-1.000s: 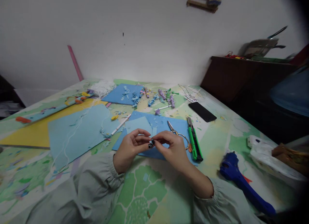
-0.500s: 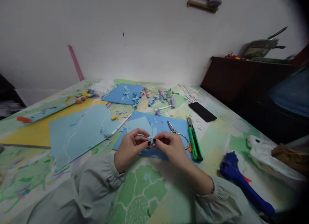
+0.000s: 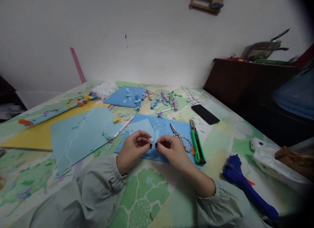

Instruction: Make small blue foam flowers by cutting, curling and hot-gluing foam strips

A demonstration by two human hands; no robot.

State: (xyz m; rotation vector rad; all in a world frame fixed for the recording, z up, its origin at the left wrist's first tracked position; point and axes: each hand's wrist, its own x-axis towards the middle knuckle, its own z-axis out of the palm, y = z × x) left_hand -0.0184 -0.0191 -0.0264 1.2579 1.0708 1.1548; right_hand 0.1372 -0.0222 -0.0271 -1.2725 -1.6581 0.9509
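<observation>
Over a blue sheet [image 3: 169, 121], my left hand [image 3: 134, 147] and my right hand [image 3: 174, 151] face each other, a small gap between their fingertips. Thumb and forefinger are pinched together on both hands. Whatever they hold is too small to make out. Just beyond the fingertips lies a narrow pale blue strip [image 3: 157, 135], and a light blue piece [image 3: 141, 125] rests on the sheet past my left hand. Scissors [image 3: 183, 139] with metal-coloured handles lie right of my right hand. Beside them is a green utility knife [image 3: 197, 142].
Light blue [image 3: 80, 133] and yellow [image 3: 26, 136] sheets spread to the left, with a white pen [image 3: 124, 126] nearby. Small curled figures [image 3: 155, 103] and white string [image 3: 105, 89] sit at the back. A black phone [image 3: 205, 114] and a blue handled tool [image 3: 247, 185] are on the right.
My fingertips, which were close together with a small pale bit at them, have moved slightly apart. The things on the table stay in place.
</observation>
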